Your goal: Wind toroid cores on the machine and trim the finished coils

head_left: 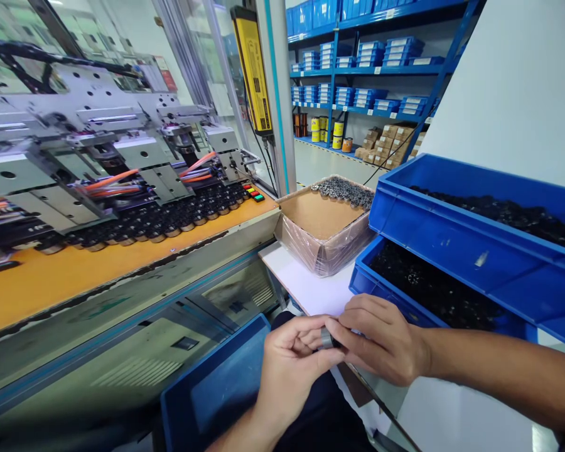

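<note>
A small grey metal ring part [327,338] sits between both hands at the lower middle of the head view. My left hand [294,358] is closed on its left side, thumb below and index finger above. From the right, my right hand [381,339] pinches the same part, its fingers covering the far side, where a bit of black shows. Up and to the left, many black-topped round parts [183,213] stand in rows on the orange machine table [98,263].
Ahead is a plastic-lined cardboard box [311,220] with metal parts along its back. Two stacked blue bins [452,232] of black parts stand at the right. A blue tray [216,389] lies low, left of my hands. Machine heads [141,157] overhang the orange table.
</note>
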Motion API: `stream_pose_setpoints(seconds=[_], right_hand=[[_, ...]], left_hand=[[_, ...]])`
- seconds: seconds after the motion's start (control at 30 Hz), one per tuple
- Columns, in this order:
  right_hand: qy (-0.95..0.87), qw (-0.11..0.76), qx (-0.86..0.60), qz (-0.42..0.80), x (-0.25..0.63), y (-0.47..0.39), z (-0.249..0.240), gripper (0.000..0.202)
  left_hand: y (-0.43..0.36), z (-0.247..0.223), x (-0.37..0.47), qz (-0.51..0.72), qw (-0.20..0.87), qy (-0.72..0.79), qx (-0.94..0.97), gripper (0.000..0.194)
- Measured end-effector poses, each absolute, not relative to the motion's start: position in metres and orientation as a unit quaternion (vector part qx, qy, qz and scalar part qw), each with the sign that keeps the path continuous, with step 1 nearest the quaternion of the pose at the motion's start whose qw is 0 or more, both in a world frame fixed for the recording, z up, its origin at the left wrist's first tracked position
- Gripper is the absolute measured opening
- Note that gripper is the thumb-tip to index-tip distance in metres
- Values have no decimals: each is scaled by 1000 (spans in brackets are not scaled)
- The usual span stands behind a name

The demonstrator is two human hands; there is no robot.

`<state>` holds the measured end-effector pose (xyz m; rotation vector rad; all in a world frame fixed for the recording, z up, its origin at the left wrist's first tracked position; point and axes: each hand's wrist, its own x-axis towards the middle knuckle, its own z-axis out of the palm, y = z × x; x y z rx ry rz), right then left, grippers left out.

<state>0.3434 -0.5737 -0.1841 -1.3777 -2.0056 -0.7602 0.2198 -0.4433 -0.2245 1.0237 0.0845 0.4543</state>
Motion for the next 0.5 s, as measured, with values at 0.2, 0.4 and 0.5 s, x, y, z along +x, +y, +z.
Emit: stream_pose_setpoints(seconds=[0.2, 0.4, 0.5], right_hand=[[-728, 355, -541, -228, 337, -577, -185, 20], [-722, 336, -578, -177, 339, -579, -180, 19], [-708, 231, -615, -260, 381, -602, -143, 32]], left_hand=[[-439, -217, 218, 342, 702, 9, 624, 41], [-421, -213, 217, 412, 535, -81, 733, 26], [-413, -212, 212, 429, 474, -87, 764, 23]])
